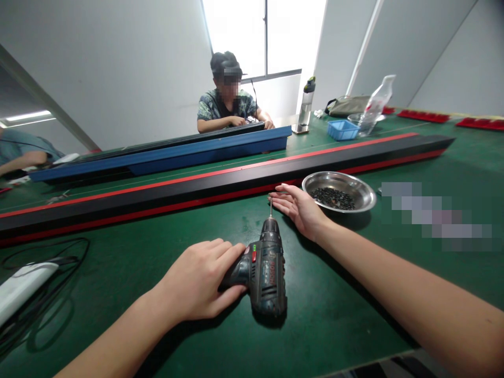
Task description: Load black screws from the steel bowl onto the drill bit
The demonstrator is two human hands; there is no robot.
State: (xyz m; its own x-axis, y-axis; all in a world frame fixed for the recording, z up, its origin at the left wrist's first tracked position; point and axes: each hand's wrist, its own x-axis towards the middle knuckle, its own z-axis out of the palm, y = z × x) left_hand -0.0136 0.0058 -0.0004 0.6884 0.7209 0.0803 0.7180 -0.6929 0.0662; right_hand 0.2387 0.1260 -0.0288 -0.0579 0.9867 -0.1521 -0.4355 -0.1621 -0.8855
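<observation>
A black cordless drill (268,275) lies on its side on the green tabletop, its bit (271,208) pointing away from me. My left hand (205,278) is wrapped round the drill's handle. At the tip of the bit is my right hand (297,209), its fingers stretched out and somewhat apart. Whether a small part sits between those fingertips and the bit is too small to tell. Just beyond my right hand stands a round metal bowl (364,197) with many small black pieces (334,198), possibly screws, in it.
A long black and red bar (189,190) crosses the table. Behind it lies a blue bar (208,156), where a person (226,100) sits. A blue basket (342,131), a clear plastic bottle (376,107) and a drinking bottle (306,105) stand far right. Cables (79,273) and a white box (27,286) lie left.
</observation>
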